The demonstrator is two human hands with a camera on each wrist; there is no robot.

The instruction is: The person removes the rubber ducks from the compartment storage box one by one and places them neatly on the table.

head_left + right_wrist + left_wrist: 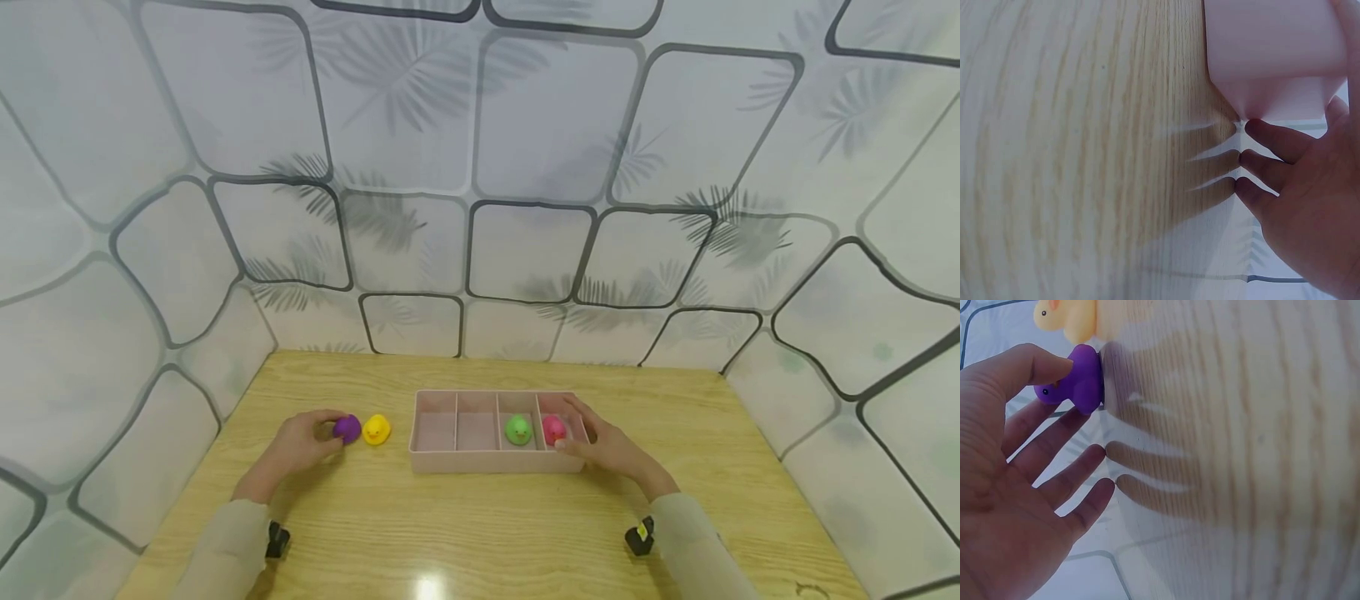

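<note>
- A person's left hand [300, 446] pinches a purple toy duck [347, 428] between thumb and forefinger on a wooden counter [480, 517]; in the left wrist view the thumb lies over the duck [1079, 380] while the other fingers [1079, 467] stay straight and spread, their tips touching the counter.
- A yellow toy duck [377, 429] stands just beside the purple one, at its 3 o'clock in the head view.
- A pink divided tray [435, 460] sits at mid-counter, at 3 o'clock from the yellow duck; a green toy duck [517, 430] sits in its third compartment from the left and a pink toy duck [553, 429] in the fourth.
- The right hand [611, 450] rests against the tray's right end, thumb tip by the front rim near the pink duck; the right wrist view shows three fingers [1272, 172] pressed side by side, lightly bent, tips on the counter just beside the tray's corner [1279, 62].
- Beige sleeves [225, 550] cover both forearms.
- Walls with a leaf-and-tile pattern [480, 167] enclose the counter.
</note>
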